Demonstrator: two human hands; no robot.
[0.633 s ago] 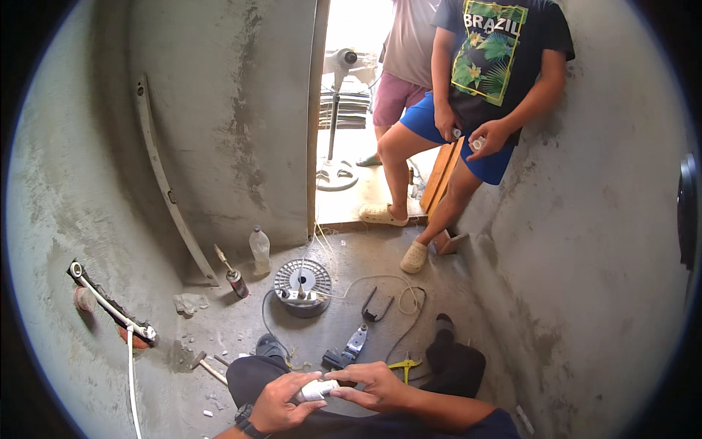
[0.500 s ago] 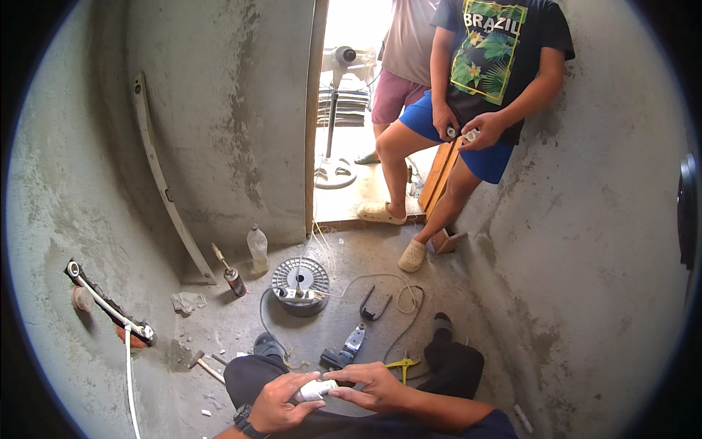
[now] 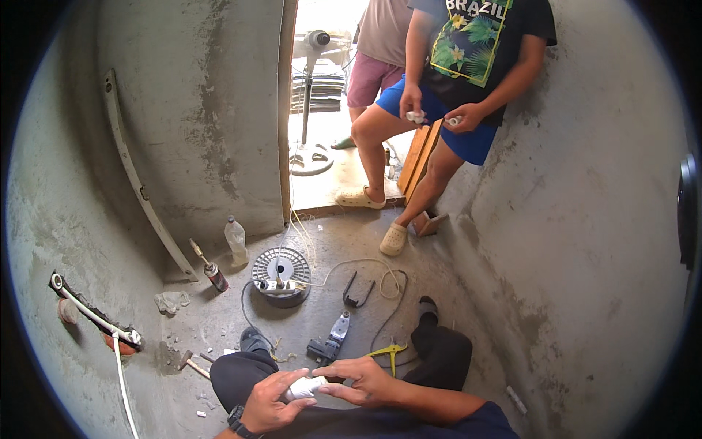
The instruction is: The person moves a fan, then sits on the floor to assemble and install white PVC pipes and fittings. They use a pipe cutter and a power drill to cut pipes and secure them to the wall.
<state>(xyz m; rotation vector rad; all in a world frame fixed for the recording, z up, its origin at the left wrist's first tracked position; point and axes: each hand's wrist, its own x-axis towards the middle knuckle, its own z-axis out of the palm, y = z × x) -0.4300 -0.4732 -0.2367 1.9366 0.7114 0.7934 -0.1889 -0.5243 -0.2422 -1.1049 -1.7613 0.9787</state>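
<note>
Between my two hands, over my lap, is a short white plastic pipe fitting [image 3: 301,388] with a ribbed collar. My left hand [image 3: 269,404] is closed round its left end, thumb and fingers on opposite sides. The right hand [image 3: 363,382] pinches its right end between thumb and fingertips. Just beyond my hands, a pipe welding tool [image 3: 333,341] with a dark body and metal plate lies on the floor. A yellow pipe cutter [image 3: 392,353] rests right of it, near my right leg.
Ahead are a cable reel [image 3: 301,257] with a white power strip [image 3: 276,287], and a black U-shaped stand [image 3: 358,290]. A torch canister [image 3: 216,278], bottle [image 3: 236,243] and hammer [image 3: 194,364] are left. One person [image 3: 468,66] in the doorway holds small white fittings; another stands behind.
The whole view has shifted, so the room sits farther left and higher. My grip on the fitting looks much the same. The doorway person's hands have moved apart.
</note>
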